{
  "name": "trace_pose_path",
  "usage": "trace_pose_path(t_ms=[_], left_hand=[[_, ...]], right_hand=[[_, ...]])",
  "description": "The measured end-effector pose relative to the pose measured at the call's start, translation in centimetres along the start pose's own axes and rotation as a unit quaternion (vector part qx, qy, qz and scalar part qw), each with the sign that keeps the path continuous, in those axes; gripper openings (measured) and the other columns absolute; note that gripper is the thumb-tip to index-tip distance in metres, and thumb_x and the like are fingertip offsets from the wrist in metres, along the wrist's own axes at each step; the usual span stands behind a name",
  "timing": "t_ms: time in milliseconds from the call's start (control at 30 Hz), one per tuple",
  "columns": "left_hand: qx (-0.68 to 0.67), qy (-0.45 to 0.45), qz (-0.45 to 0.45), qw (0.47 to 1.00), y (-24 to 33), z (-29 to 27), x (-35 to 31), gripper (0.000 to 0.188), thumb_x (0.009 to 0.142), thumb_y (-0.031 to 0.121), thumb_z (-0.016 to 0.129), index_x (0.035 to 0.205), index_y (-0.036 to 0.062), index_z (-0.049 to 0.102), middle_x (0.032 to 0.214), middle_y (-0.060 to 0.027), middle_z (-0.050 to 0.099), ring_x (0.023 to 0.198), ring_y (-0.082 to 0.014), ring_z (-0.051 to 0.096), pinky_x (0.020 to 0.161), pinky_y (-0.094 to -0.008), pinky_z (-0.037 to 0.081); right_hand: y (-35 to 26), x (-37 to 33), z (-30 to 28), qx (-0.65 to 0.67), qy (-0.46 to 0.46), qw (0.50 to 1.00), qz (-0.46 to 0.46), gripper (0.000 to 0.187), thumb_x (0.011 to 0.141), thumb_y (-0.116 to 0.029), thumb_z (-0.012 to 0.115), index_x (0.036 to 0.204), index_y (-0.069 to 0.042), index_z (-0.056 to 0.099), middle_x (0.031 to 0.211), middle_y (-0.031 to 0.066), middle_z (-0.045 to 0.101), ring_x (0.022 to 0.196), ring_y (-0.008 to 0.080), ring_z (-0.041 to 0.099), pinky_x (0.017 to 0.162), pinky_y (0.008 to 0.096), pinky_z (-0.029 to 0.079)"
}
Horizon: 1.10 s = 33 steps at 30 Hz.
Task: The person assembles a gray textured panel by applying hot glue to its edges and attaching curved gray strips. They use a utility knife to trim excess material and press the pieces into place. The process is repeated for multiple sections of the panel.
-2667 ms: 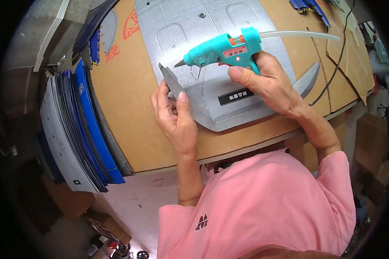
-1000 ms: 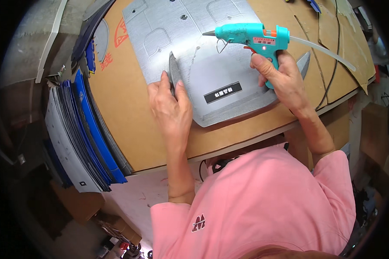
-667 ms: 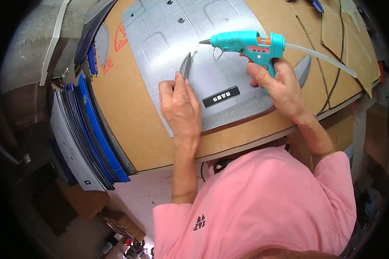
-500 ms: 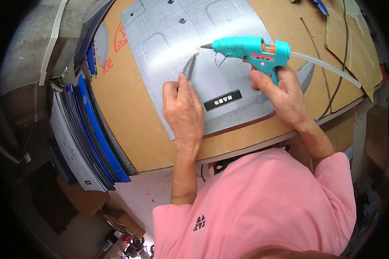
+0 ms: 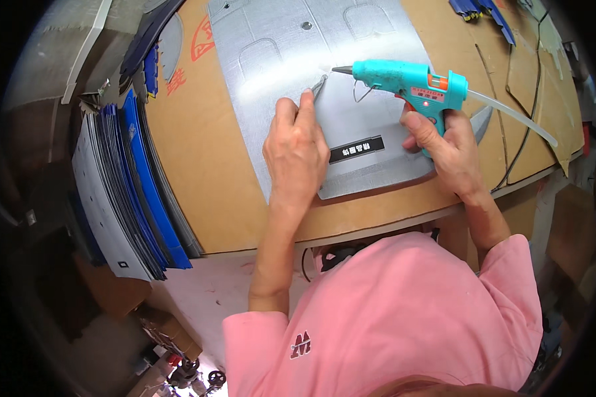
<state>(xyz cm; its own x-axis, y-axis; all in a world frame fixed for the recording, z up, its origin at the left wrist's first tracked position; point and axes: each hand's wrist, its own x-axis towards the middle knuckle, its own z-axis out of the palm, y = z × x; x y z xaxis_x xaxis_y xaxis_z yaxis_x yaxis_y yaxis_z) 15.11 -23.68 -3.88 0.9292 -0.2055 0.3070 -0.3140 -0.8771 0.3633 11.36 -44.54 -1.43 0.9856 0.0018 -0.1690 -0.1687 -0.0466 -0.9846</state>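
Note:
My right hand [image 5: 451, 155] grips a teal glue gun [image 5: 391, 76], its dark nozzle pointing left just above a grey sheet [image 5: 258, 79]. A translucent glue stick [image 5: 513, 118] sticks out of the gun's back. My left hand [image 5: 297, 149] lies on the sheet, thumb and finger pinching a narrow dark-grey strip [image 5: 320, 87]. The strip's free end is close to the nozzle; its other end is hidden by the hand. A black label [image 5: 356, 149] with pale characters is on the sheet between my hands. Outlined pocket shapes and a metal eyelet [image 5: 306, 26] show farther up.
To the left, a stack of grey and blue sheets [image 5: 149, 192] stands at the edge of the brown worktop [image 5: 212, 212]. Blue pieces [image 5: 496, 21] lie at the far right. A dark cord [image 5: 524, 142] runs over brown board on the right.
The view has shifted a little. My left fingers have moved up the strip towards its free end, so less of it shows. The glue gun's nozzle stays near that end, slightly farther right.

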Motion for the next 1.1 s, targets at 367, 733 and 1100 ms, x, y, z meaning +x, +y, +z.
trace_pose_path(t_ms=[367,733,1100], left_hand=[[-0.033,-0.011,0.001,0.999,-1.0,0.4,2.3,0.027,0.084,0.011,0.062,0.11,0.0056,0.067,0.067,-0.0124,0.056,0.057,-0.0285,0.058,0.056,-0.0395,0.047],[-0.045,0.003,0.015,0.999,-0.9,0.9,1.8,0.024,0.084,0.008,0.062,0.107,0.0052,0.068,0.068,-0.0117,0.055,0.054,-0.0294,0.057,0.051,-0.0401,0.046],[-0.025,-0.004,0.051,0.998,-1.3,1.0,2.0,0.024,0.084,0.008,0.06,0.106,0.0006,0.066,0.076,-0.0123,0.059,0.057,-0.0293,0.064,0.05,-0.0375,0.053]], right_hand=[[-3.0,1.1,-2.2,-0.28,-0.027,0.952,-0.117,0.038,0.089,-0.024,0.063,0.119,-0.002,0.054,0.092,0.0135,0.064,0.08,0.0242,0.058,0.076,0.0347,0.046],[-3.8,4.1,-0.1,-0.371,-0.072,0.918,-0.123,0.035,0.087,-0.025,0.062,0.114,-0.004,0.054,0.088,0.0174,0.063,0.079,0.0348,0.058,0.072,0.04,0.044],[-3.8,4.3,0.2,-0.42,-0.066,0.89,-0.163,0.034,0.087,-0.025,0.061,0.115,-0.007,0.054,0.092,0.0188,0.063,0.085,0.0387,0.059,0.076,0.0433,0.044]])
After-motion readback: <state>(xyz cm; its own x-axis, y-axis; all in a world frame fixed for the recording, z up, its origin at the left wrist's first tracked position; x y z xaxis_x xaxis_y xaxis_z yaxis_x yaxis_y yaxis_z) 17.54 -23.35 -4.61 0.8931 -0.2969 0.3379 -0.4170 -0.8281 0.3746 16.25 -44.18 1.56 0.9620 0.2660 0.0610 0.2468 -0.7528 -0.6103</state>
